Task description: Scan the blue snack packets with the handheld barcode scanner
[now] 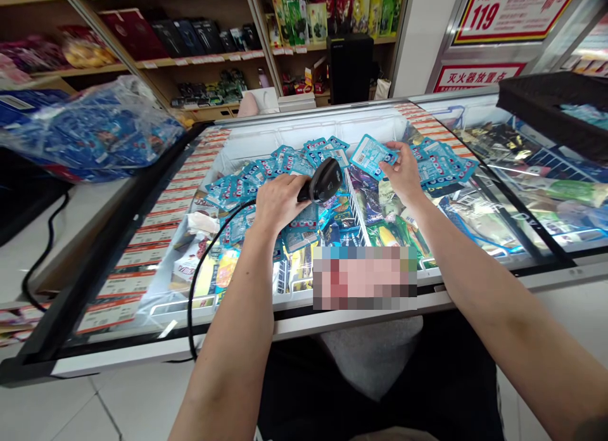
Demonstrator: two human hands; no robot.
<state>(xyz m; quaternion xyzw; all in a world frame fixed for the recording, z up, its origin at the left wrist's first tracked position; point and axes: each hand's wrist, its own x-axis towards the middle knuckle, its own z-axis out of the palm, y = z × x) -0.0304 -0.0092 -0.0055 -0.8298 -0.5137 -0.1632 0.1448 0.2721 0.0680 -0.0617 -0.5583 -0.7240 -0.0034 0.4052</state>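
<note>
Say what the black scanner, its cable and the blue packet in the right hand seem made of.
Black scanner: likely hard plastic, smooth with soft highlights. Cable: probably smooth plastic or rubber; it curves loosely. Blue packet: perhaps printed plastic film, thin and flat; gloss unclear.

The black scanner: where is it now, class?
Near the middle of the head view, the scanner is in the left hand, over blue packets and left of the right hand.

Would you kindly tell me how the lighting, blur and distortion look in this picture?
Head view: the freezer is brightly lit inside; head view: the scanner in the left hand looks fairly sharp; head view: the plastic bag at left appears stretched and soft; head view: a pixelated block hides part of the freezer's front.
</note>
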